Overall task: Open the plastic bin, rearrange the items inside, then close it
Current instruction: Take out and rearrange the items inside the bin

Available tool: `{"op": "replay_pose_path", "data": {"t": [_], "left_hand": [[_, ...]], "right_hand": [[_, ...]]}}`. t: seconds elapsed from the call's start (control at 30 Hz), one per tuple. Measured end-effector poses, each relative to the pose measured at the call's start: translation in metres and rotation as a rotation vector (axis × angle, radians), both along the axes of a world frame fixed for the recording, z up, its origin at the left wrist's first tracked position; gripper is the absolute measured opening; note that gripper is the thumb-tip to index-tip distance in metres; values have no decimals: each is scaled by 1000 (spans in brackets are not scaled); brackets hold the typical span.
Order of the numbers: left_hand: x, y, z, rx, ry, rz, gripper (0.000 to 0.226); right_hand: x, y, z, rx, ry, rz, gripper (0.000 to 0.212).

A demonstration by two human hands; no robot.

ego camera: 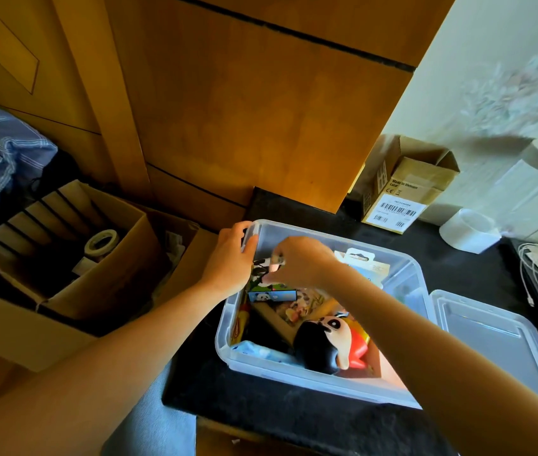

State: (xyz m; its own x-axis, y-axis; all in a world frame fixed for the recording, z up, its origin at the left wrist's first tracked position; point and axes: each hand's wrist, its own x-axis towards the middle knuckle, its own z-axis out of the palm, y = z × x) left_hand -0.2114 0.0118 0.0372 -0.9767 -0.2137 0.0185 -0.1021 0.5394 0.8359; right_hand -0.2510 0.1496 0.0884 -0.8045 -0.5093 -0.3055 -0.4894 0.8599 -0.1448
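The clear plastic bin (323, 381) stands open on a black table. Its clear lid (491, 340) lies flat to the right of it. My left hand (229, 255) grips the bin's far left corner rim. My right hand (300, 261) reaches into the far left part of the bin and pinches a small black-and-white panda item (259, 271). Below it lies a small blue panda box (270, 296). A doll with black hair, a panda mask and a red top (330, 343) lies at the near right of the bin. A carded packet (364, 263) leans at the far side.
A small cardboard box with barcodes (405, 189) stands behind the bin, and a white tape roll (470, 230) lies right of it. White cables (537, 268) lie at the far right. Open cardboard boxes (63, 258) with a tape roll sit on the left. A wooden cabinet (244, 110) rises behind.
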Motion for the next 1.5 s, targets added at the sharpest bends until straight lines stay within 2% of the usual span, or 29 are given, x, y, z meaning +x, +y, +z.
{"op": "replay_pose_path", "data": {"t": [0.07, 0.13, 0.23, 0.3, 0.4, 0.47, 0.53, 0.6, 0.7, 0.77, 0.83, 0.9, 1.0, 1.1, 1.17, 1.2, 1.27, 1.3, 1.37, 1.43, 1.5], "left_hand": [[0, 0, 0, -6, 0, 7, 36], [0, 0, -1, -31, -6, 18, 39], [-1, 0, -2, -21, -4, 13, 39], [-1, -1, -3, -20, -5, 8, 39], [-2, -1, -3, -27, 9, 9, 39], [-2, -1, -3, -32, 25, 9, 39], [-1, -1, 0, -43, 40, 6, 40], [2, -1, 3, -63, 66, 9, 39], [6, 1, 7, -173, 99, 34, 40], [8, 1, 12, -332, 196, 24, 41], [9, 2, 17, -468, 340, -83, 36], [11, 9, 22, -543, 387, -289, 28], [15, 24, 22, -625, 218, -529, 30], [13, 32, 24, -629, 44, -560, 36], [11, 35, 26, -545, -59, -543, 44], [11, 35, 28, -482, -102, -533, 50], [11, 36, 32, -338, -159, -510, 64], [11, 36, 34, -294, -169, -503, 69], [11, 35, 36, -325, -142, -501, 68], [11, 34, 36, -434, -94, -487, 61], [12, 35, 35, -524, -13, -446, 48]], "right_hand": [[12, -6, -3, -6, -107, 152, 48], [20, -9, -11, 16, -142, 282, 45], [14, -14, -18, 36, 18, 362, 29], [7, -16, -18, 101, 158, 393, 27], [3, -16, -21, 183, 218, 395, 25], [2, -14, -18, 183, 146, 326, 22], [-5, -5, -10, 99, -14, 159, 22], [-14, 11, 0, 49, -90, -12, 27], [-20, 40, 9, 185, -87, -141, 30], [-14, 54, 9, 287, -69, -187, 23], [-8, 59, 6, 349, -93, -217, 17], [-5, 61, -2, 350, -178, -228, 29], [-5, 56, -10, 306, -351, -296, 37], [-10, 55, 0, 290, -472, -351, 31], [-13, 58, 11, 223, -511, -381, 31], [-14, 60, 16, 124, -573, -418, 36], [-13, 66, 20, -201, -792, -532, 41], [-11, 68, 20, -350, -841, -556, 41], [-4, 71, 17, -514, -815, -551, 35], [0, 70, 16, -552, -765, -551, 25], [2, 69, 12, -451, -664, -547, 26]]}}
